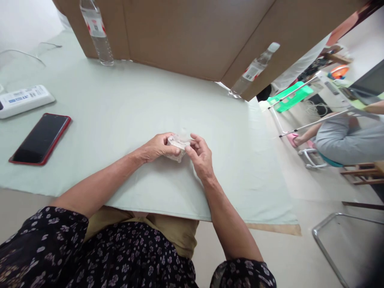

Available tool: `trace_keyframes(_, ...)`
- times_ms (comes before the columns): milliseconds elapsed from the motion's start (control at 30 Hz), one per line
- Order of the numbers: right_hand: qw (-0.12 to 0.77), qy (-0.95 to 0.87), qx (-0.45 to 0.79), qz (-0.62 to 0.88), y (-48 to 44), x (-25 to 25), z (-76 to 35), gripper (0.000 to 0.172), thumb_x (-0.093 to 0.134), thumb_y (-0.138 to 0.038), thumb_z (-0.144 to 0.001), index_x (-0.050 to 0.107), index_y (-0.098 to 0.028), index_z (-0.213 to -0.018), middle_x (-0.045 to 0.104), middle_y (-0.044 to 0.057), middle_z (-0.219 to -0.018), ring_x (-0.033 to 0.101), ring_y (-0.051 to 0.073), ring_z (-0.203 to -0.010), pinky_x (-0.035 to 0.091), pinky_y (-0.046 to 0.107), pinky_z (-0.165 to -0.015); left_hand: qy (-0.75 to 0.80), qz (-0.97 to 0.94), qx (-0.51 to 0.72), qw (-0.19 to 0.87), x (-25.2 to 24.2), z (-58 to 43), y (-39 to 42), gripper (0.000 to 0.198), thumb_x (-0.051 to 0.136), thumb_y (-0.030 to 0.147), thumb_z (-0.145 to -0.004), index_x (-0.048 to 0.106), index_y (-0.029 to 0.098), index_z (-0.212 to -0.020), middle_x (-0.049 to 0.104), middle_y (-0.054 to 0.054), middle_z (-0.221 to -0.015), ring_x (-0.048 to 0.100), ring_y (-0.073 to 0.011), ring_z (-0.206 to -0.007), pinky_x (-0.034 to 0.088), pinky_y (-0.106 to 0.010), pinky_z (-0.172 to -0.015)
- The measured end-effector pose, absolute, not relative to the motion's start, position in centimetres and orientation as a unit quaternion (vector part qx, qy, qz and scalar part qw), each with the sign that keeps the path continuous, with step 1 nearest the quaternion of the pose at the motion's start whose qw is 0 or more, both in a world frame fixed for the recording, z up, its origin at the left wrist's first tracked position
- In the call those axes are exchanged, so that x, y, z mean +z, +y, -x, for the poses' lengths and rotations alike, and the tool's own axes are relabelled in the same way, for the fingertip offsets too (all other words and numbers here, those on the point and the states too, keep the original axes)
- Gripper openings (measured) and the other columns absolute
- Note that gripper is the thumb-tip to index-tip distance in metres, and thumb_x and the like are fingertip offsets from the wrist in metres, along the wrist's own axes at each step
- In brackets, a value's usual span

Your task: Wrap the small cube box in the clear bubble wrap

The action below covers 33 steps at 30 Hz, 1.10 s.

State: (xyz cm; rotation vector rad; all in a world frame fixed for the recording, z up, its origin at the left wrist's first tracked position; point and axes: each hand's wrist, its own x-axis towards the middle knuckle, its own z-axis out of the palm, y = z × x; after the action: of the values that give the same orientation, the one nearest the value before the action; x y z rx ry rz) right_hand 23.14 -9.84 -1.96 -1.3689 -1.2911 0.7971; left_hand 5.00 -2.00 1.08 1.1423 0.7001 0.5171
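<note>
We hold small pale packet (pixel 177 147) over middle of counter (pixel 120 108), just above pale green cloth. Left hand (pixel 157 147) fingers clenched round packet's left end; right hand (pixel 201 155) fingers pinch its right edge, clear wrapping showing at top. Step in hand, as we judge: working packet open or unwrapping it. Next move likely calls for firm left-hand hold while right fingers find free edge and pull. Red phone (pixel 40 139) well apart at left; two water bottles (pixel 97 32) at far edge
</note>
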Motion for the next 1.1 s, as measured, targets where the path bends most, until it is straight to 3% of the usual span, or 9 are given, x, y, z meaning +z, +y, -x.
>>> trace_keyframes(200,0.499,-0.571,0.235,0.609,-10.1,-2.3,-22.1,0.056,0.061,-0.057,-0.091,0.062,-0.019,-0.132,0.074,0.011,-0.111,0.07,0.022,-0.093,0.057,0.039,-0.087,0.344,-0.53,0.242,0.736,1.2,-5.0,-2.1,0.048,0.084,0.027,-0.057,0.063,0.015,-0.098,0.064,0.002,-0.085,0.059,-0.0118,-0.074,0.045,-0.026,-0.071)
trace_keyframes(367,0.494,-0.584,0.2,0.612,-10.8,-1.9,-21.8,0.046,0.058,-0.048,-0.094,0.065,-0.021,-0.13,0.075,0.01,-0.115,0.068,0.023,-0.099,0.054,0.043,-0.095,0.346,-0.53,0.223,0.742,1.0,-4.9,-1.9,0.043,0.084,0.03,-0.058,0.063,0.014,-0.092,0.063,0.003,-0.079,0.059,-0.0113,-0.07,0.045,-0.025,-0.068)
trace_keyframes(767,0.563,-0.459,0.431,0.536,-9.6,-0.9,-22.9,0.036,0.08,-0.054,-0.076,0.075,-0.023,-0.093,0.075,0.0,-0.09,0.068,0.018,-0.085,0.055,0.034,-0.084,0.335,-0.609,0.162,0.701,2.2,-4.7,-2.6,0.035,0.078,0.029,-0.064,0.065,0.016,-0.094,0.061,0.004,-0.078,0.056,-0.011,-0.069,0.041,-0.024,-0.064)
trace_keyframes(900,0.577,-0.46,0.422,0.527,-9.7,-0.5,-23.0,0.027,0.083,-0.048,-0.074,0.075,-0.023,-0.081,0.074,-0.001,-0.081,0.065,0.016,-0.079,0.055,0.031,-0.078,0.332,-0.642,0.146,0.676,2.4,-4.7,-2.9,0.034,0.076,0.031,-0.067,0.065,0.016,-0.095,0.061,0.003,-0.079,0.056,-0.0114,-0.069,0.041,-0.024,-0.064)
trace_keyframes(1100,0.58,-0.494,0.339,0.551,-10.0,-0.7,-22.3,0.011,0.074,-0.034,-0.082,0.076,-0.024,-0.084,0.074,0.0,-0.085,0.066,0.016,-0.081,0.054,0.031,-0.079,0.329,-0.649,0.152,0.669,2.0,-4.8,-2.8,0.036,0.075,0.037,-0.069,0.063,0.015,-0.095,0.061,0.002,-0.078,0.057,-0.0121,-0.069,0.043,-0.024,-0.063)
